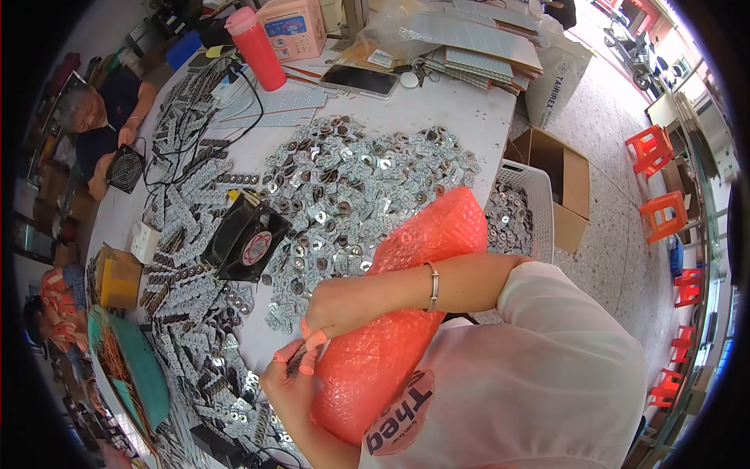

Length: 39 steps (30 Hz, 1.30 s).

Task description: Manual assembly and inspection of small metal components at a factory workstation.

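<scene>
My left hand (287,384) and my right hand (332,309) meet over the table's near edge, with orange finger cots on several fingertips. Pinched in the left fingers is a small greyish piece (295,360), mostly hidden by them. The right fingers are closed together right at that piece; whether they grip it too is hard to make out. Red bubble wrap (375,363) lies beneath my right forearm and against my body. Just beyond the hands, a large pile of small grey pieces with round discs (367,176) covers the white table (488,117).
A black fan (248,238) stands left of the pile, among many grey strips (183,313). Farther back are a phone (359,80), a red bottle (258,51) and stacked panels (476,43). A white basket (539,203) stands at right. Another person (109,109) sits across the table.
</scene>
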Available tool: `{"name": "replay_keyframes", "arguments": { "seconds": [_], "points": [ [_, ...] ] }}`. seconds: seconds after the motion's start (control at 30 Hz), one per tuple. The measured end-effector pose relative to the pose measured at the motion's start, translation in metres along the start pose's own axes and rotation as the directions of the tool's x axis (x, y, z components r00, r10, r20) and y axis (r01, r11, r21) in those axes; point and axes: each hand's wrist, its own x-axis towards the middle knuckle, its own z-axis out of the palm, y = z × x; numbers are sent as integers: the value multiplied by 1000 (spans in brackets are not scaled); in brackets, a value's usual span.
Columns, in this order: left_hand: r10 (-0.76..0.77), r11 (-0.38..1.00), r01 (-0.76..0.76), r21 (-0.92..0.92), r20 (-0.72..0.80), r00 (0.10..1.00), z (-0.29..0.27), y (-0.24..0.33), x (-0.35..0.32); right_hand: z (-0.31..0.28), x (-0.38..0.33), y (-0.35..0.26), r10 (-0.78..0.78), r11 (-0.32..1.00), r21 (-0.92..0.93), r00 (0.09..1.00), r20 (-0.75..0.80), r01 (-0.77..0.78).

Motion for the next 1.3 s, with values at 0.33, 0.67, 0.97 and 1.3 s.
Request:
{"name": "replay_keyframes", "arguments": {
  "seconds": [0.33, 0.67, 0.97, 1.3],
  "points": [
    [-68, 984, 81, -162, 81, 994, -4, -2, -9, 7, -1, -12, 142, 988, -58, 990, 5, -141],
    [66, 748, 40, -663, 135, 989, -6, 2, 0, -8, 3, -30, 305, 534, 764, 925, 225, -362],
    [411, 903, -383, 197, -127, 903, -4, 0, 1, 7, 4, -15, 257, 958, 184, 946, -197, -221],
    [324, 944, -288, 161, -286, 902, 9, -12, 2, 9, 7, -21, 411, 893, 276, 895, -176, -356]
  ]
}}
